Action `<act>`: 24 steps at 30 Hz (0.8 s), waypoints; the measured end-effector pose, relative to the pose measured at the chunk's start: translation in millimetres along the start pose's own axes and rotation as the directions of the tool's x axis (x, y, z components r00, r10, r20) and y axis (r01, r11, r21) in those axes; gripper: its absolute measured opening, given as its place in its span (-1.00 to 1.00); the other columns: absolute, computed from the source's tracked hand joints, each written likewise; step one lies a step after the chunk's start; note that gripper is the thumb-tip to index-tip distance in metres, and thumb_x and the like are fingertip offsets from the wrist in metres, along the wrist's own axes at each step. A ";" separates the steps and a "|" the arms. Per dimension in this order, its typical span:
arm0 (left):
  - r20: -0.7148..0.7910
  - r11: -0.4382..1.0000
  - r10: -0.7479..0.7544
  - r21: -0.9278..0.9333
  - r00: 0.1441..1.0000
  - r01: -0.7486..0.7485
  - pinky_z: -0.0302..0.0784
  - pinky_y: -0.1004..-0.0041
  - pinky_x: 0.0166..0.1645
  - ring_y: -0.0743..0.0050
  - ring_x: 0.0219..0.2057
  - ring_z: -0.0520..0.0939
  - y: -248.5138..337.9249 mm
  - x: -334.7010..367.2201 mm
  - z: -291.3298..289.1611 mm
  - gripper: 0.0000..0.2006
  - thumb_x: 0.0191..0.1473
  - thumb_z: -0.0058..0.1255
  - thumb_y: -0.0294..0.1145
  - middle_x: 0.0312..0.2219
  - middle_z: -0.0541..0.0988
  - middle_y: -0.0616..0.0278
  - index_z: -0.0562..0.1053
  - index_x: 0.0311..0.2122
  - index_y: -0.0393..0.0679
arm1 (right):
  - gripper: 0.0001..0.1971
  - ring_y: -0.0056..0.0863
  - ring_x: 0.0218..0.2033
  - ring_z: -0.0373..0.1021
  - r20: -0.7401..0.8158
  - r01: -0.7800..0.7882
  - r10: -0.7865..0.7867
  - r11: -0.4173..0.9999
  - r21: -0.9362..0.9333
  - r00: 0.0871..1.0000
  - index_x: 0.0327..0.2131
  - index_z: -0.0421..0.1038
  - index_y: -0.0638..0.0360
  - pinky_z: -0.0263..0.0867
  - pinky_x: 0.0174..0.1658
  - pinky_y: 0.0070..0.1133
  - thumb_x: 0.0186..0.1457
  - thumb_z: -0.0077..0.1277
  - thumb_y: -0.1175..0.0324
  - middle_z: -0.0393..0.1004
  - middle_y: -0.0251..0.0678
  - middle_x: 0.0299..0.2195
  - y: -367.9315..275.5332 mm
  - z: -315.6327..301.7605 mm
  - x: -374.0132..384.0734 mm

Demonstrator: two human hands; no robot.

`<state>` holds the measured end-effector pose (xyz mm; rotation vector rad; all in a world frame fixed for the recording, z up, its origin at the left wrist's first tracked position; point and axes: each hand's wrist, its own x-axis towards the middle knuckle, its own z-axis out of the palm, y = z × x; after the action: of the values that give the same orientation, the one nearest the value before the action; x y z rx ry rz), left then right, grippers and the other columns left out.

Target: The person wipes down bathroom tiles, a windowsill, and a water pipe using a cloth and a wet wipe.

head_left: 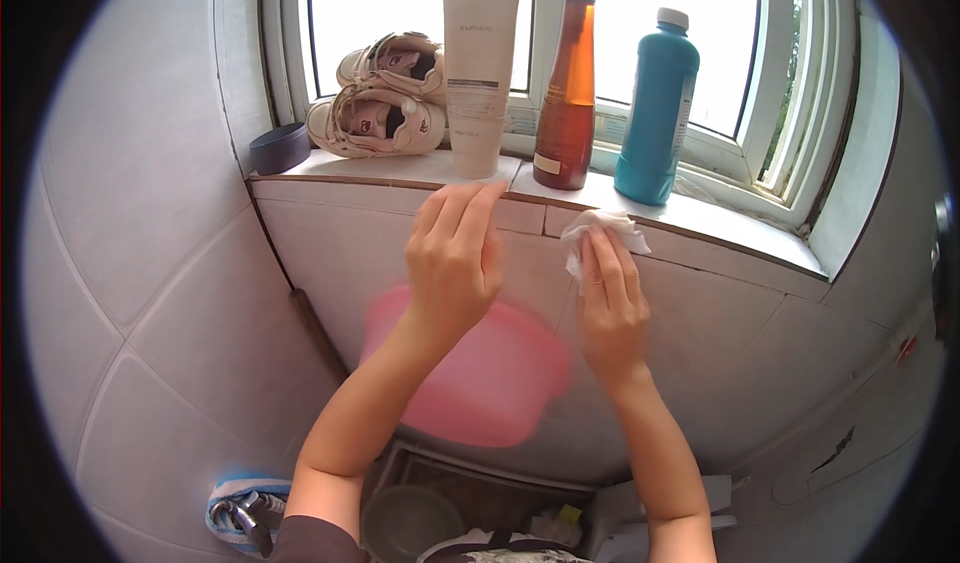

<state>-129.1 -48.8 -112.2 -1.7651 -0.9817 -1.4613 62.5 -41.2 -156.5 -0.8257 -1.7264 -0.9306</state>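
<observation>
At the sill (742, 235) | left fingers (458, 209) curled near pale tube (480, 73), grip unclear | right fingers (609, 265) closed on white tissue (630, 237)

Two cream-coloured lace-up shoes (372, 128) sit close together by the bright window (350, 13), with a dark round container (280, 149) just beside them on the left. Lower down, a blurred pink basin (490, 383) shows in front of the tiled wall (150, 253). Near the bottom edge are a pale round basin (410, 525) and, farther left, a blue-and-white striped item (222, 508).
</observation>
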 end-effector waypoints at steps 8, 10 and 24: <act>0.198 0.994 0.044 0.085 0.979 -0.062 0.12 0.20 0.26 0.11 0.10 0.41 14.2 -16.2 13.6 -0.50 -0.07 -0.24 -0.67 0.02 0.46 0.06 0.38 0.06 -0.31 | -0.58 -0.33 0.19 0.19 0.036 0.103 -0.105 0.993 0.049 0.994 0.00 0.36 0.37 0.16 0.22 -0.42 0.04 -0.17 0.45 0.28 -0.19 0.13 -4.1 25.9 17.5; 0.193 0.984 0.036 0.165 0.980 -0.069 0.15 0.19 0.25 0.15 0.07 0.43 15.4 -16.4 15.8 -0.49 -0.11 -0.21 -0.65 0.01 0.46 0.07 0.39 0.05 -0.29 | -0.57 -0.34 0.19 0.20 -0.004 0.079 -0.079 0.996 0.041 0.997 0.01 0.35 0.37 0.19 0.20 -0.43 0.04 -0.16 0.47 0.28 -0.19 0.13 10.3 17.8 9.1; 0.232 0.987 0.065 0.127 0.971 -0.096 0.20 0.23 0.21 0.06 0.03 0.45 12.0 -7.1 17.4 -0.43 -0.19 -0.22 -0.73 0.00 0.48 0.03 0.40 0.05 -0.28 | -0.63 -0.11 0.19 0.18 -0.131 -0.305 0.275 0.842 -0.446 0.952 0.03 0.31 0.46 0.25 0.11 -0.39 0.12 -0.15 0.56 0.21 -0.03 0.17 180.6 -72.2 -109.6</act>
<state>-110.8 -41.3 -122.5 -1.8763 -1.0847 -1.1310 280.2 -30.0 -204.9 -1.3168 -1.2853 -1.1597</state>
